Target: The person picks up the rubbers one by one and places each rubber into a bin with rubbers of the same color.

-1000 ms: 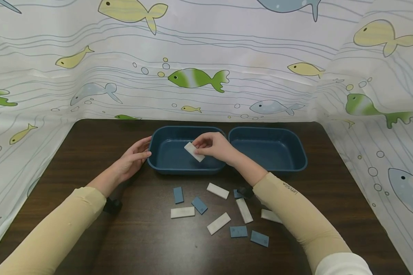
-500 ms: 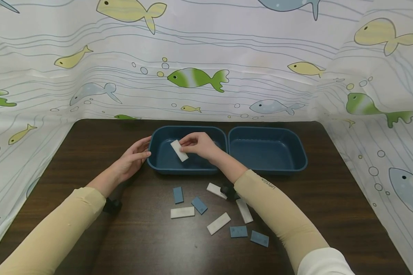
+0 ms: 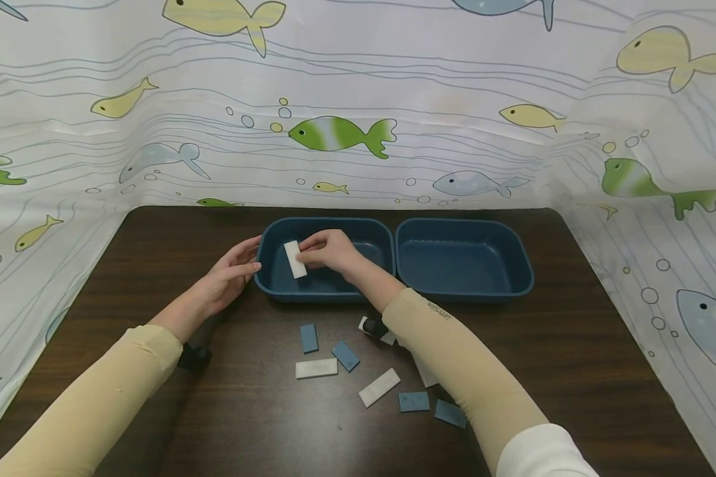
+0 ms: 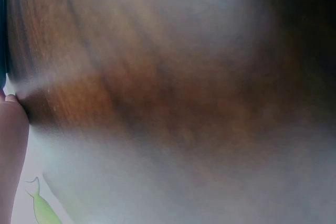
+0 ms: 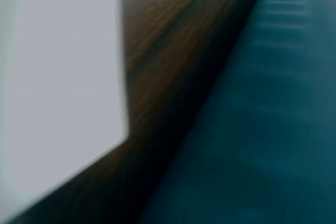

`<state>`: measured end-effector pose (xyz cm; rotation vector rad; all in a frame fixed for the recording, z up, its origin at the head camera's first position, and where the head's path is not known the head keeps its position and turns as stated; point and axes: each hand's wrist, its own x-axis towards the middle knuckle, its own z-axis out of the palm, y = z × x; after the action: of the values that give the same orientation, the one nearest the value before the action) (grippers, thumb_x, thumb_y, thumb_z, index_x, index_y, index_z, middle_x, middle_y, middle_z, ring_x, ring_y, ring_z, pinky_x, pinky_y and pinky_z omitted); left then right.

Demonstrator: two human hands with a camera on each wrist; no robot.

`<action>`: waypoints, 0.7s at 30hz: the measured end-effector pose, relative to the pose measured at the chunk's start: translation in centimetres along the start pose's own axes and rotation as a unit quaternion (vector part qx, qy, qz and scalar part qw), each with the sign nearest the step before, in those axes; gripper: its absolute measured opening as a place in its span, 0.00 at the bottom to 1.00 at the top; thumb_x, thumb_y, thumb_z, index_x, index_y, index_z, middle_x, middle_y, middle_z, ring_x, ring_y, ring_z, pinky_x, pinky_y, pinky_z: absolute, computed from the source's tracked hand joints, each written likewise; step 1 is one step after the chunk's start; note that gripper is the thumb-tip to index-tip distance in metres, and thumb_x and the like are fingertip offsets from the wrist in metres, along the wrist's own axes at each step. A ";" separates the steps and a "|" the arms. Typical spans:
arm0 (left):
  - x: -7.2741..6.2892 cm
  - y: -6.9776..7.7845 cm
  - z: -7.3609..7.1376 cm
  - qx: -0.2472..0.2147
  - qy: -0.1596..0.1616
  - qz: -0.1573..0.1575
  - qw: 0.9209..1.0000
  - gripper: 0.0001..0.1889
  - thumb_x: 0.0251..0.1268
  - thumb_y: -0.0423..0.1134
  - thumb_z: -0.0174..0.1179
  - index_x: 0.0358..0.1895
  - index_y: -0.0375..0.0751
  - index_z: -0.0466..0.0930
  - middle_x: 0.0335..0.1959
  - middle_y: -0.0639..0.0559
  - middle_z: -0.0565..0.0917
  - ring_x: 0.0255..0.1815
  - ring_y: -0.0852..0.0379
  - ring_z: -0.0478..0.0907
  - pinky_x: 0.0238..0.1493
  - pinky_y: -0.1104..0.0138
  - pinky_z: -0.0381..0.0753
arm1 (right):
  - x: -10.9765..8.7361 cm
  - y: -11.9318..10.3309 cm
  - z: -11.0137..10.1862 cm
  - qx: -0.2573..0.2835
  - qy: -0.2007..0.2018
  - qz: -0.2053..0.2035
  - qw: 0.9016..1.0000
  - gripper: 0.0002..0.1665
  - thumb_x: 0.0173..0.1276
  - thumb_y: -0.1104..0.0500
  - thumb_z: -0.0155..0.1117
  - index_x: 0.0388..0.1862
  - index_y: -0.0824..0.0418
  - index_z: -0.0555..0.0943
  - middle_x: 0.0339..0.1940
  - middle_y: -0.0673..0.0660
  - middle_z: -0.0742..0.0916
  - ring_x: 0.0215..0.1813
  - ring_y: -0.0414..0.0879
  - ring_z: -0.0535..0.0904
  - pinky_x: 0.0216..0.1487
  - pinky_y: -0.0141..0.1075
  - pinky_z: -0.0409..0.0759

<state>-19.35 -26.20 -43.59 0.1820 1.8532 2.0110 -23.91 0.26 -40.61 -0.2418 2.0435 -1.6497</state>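
Note:
My right hand pinches a white rectangular block between thumb and fingers. It hangs tilted over the inside of the left blue tray, near that tray's left end. Against the outer left end of the same tray rests my left hand, its fingers extended and the thumb near the rim. In the left wrist view only a sliver of the left hand shows, beside a dark tray edge. The right wrist view has the tray's outer wall and, very close, a blurred white block on the table.
Beside the left tray stands a second blue tray. In front of them lie several white blocks and several smaller blue blocks on the dark wooden table. My right forearm covers part of them. A fish-patterned sheet hangs behind.
My right hand has moved left across the left tray with the white block, which has turned more upright in the head view. The left hand has stayed at the tray's end.

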 end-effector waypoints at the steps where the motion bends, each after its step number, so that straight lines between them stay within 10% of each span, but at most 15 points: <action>1: 0.0 0.0 0.0 -0.001 0.000 -0.001 1.000 0.32 0.82 0.33 0.51 0.84 0.47 0.54 0.69 0.67 0.69 0.71 0.69 0.67 0.75 0.68 0.60 | 0.1 -0.1 0.1 0.001 0.001 0.008 1.000 0.17 0.73 0.64 0.73 0.58 0.70 0.86 0.57 0.67 0.89 0.47 0.45 0.86 0.56 0.39 0.89; 21: 0.0 0.3 0.0 0.012 0.004 -0.016 1.000 0.35 0.83 0.36 0.51 0.86 0.45 0.49 0.85 0.44 0.54 0.80 0.57 0.57 0.86 0.55 0.49 | 1.6 -0.1 1.7 0.048 0.015 0.078 0.996 0.20 0.71 0.65 0.75 0.58 0.73 0.85 0.54 0.67 0.89 0.51 0.54 0.92 0.53 0.40 0.90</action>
<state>-19.38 -26.17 -43.33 0.1510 1.8735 1.9727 -24.54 -1.91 -41.18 -0.0240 1.9444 -1.6577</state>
